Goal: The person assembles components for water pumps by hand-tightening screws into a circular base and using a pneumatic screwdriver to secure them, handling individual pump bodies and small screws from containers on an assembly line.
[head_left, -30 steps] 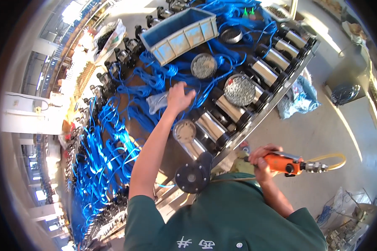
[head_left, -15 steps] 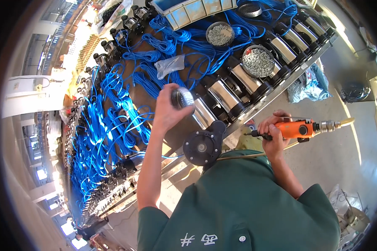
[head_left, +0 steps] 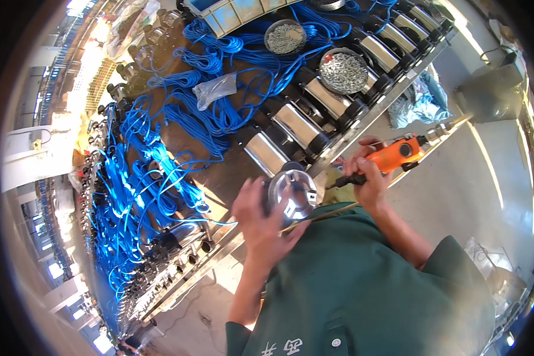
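A shiny round metal cover (head_left: 302, 191) with slots in its face sits over the near end of a steel-bodied pump (head_left: 266, 153) at the table's edge. My left hand (head_left: 260, 221) grips the cover's left and lower rim, its fingers somewhat blurred. Behind the cover a bit of black housing (head_left: 292, 167) shows; the rest of that end is hidden. To the right, my right hand (head_left: 368, 178) is wrapped round an orange air screwdriver (head_left: 396, 155). Its dark tip points left toward the cover, apart from it, and a hose leaves its far end.
More steel-bodied pumps (head_left: 299, 123) line the right table edge. Two round dishes of screws, one (head_left: 343, 71) on the pumps and another (head_left: 285, 37) farther back, stand near blue cable coils (head_left: 210, 53). A clear plastic bag (head_left: 215, 91) lies among coils; a blue-grey crate (head_left: 243, 18) stands behind.
My left hand has brought the round metal cover down and right, from above the table onto the pump's black end. The screwdriver has moved left, closer to it. The view has shifted somewhat.
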Available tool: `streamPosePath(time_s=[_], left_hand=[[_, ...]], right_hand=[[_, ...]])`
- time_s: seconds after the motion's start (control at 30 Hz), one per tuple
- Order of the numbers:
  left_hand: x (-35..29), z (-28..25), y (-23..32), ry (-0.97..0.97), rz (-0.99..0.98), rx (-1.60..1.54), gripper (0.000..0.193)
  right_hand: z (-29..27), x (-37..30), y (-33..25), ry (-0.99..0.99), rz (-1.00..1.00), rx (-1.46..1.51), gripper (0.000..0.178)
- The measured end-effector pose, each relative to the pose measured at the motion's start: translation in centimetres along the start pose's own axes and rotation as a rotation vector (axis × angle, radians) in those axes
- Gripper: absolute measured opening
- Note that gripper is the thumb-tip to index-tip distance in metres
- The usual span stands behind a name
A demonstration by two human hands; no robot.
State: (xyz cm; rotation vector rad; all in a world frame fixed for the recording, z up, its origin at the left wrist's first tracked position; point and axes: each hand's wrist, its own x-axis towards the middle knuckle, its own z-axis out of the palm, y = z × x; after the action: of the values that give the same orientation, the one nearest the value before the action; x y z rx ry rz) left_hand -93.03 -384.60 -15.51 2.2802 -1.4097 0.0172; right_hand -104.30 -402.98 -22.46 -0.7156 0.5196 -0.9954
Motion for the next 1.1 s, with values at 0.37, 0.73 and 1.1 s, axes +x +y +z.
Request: streamPosePath(time_s=[0.37,0.73,1.1], left_hand=[[4.7,-1.8,1.4,-0.331,0.055,-0.012,0.071],[0.9,-2.0,-2.8,-0.312,0.044,-0.028,0.110],[0.8,-2.0,-3.4,-0.366,-0.112,-0.272,0.098]], right_hand=[[-1.7,0.3,0.2,0.112,0.065,0.089,0.032],[-1.7,0.0,-0.6,0.227,0.139,0.109,0.031],[-1.1,-0.2,-1.0,0.204,0.107,0.070,0.031]])
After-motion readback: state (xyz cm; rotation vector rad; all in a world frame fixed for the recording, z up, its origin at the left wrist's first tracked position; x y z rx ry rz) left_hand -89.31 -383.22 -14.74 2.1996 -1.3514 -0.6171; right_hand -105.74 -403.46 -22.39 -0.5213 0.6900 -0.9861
